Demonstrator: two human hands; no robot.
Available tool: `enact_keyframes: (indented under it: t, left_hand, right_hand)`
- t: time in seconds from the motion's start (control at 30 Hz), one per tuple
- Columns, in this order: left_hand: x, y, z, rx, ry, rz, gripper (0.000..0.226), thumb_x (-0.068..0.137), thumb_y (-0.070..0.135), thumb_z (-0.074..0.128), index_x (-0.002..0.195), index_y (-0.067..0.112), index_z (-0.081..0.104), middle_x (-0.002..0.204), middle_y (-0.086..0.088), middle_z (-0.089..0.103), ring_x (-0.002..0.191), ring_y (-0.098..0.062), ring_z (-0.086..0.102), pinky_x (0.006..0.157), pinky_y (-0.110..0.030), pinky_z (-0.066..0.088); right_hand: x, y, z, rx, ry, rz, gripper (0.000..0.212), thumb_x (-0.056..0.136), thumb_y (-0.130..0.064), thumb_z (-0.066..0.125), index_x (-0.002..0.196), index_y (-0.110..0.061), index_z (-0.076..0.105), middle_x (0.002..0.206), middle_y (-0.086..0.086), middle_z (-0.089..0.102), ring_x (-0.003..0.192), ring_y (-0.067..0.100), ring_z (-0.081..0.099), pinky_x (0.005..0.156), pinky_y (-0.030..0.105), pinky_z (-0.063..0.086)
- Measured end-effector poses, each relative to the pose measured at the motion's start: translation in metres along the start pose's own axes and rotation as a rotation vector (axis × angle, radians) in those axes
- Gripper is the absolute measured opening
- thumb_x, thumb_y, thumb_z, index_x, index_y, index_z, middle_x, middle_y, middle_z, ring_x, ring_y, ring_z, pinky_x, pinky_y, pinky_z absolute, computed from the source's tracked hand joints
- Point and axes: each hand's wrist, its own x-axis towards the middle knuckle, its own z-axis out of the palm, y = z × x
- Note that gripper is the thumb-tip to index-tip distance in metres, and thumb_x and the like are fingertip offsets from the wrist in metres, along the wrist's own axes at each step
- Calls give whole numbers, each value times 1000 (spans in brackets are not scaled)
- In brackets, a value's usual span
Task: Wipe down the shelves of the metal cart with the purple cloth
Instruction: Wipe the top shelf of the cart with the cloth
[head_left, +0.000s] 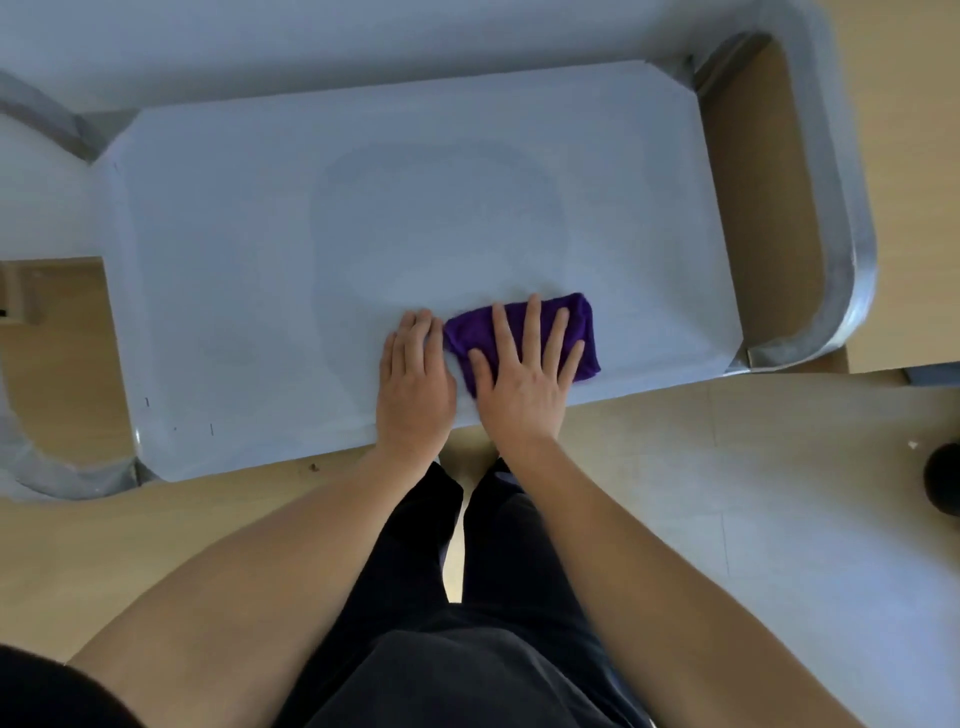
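Observation:
The metal cart's top shelf (270, 249) fills the upper part of the view, pale and smooth. A folded purple cloth (582, 325) lies near the shelf's front edge, right of centre. My right hand (524, 374) rests flat on the cloth with fingers spread, pressing it onto the shelf. Just left of the cloth, my left hand (413, 379) lies flat on the bare shelf, fingers together, touching the cloth's left edge. Most of the cloth's left half is hidden under my right hand.
Curved metal handle bars stand at the cart's right end (852, 249) and left end (47, 478). Wooden floor (753, 467) lies in front of the cart. A dark round object (943, 478) sits at the right edge. My legs in dark trousers stand below the shelf.

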Motion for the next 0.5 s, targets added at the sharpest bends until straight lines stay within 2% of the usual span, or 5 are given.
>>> enact_keyframes:
  t: [0.2, 0.33, 0.5]
  left_hand:
    - [26, -12, -9, 57, 67, 89, 32, 94, 8, 47, 123, 0, 58, 130, -16, 57, 122, -32, 54, 103, -40, 44]
    - [48, -23, -6, 52, 124, 17, 35, 93, 2, 49, 127, 0, 55, 135, -16, 53, 127, -31, 48, 106, -41, 42]
    - [47, -24, 3, 27, 163, 21, 37, 95, 4, 44, 130, -6, 53, 136, -20, 53, 132, -32, 42, 108, -48, 40]
  right_hand:
    - [3, -5, 2, 6, 43, -4, 58, 99, -57, 27, 151, -34, 20, 162, 3, 8, 149, 33, -4, 118, 57, 1]
    - [1, -8, 5, 3, 48, -7, 57, 98, -56, 28, 151, -35, 21, 162, 2, 8, 148, 33, -2, 118, 58, 2]
    - [34, -23, 0, -16, 30, -32, 56, 97, -57, 27, 150, -36, 22, 162, 2, 9, 148, 34, -2, 117, 59, 2]
